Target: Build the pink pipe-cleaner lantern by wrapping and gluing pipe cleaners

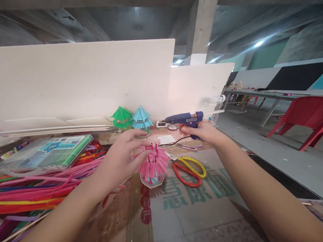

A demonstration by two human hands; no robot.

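On the cardboard (212, 215), red circles (145, 215) carry the Chinese characters 特 and 产; the large green characters (199, 191) beside them are hard to make out. Lettering on the plastic case's blue label (57, 145) and the glue gun's sticker (191, 120) is too small to read.

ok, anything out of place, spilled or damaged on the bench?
No spill or damage that I can see. Slightly odd: the clear plastic case seems perched on the loose pipe cleaners at left, not flat on the table. Scissors lie close beside the pink pipe-cleaner model, blades toward it.
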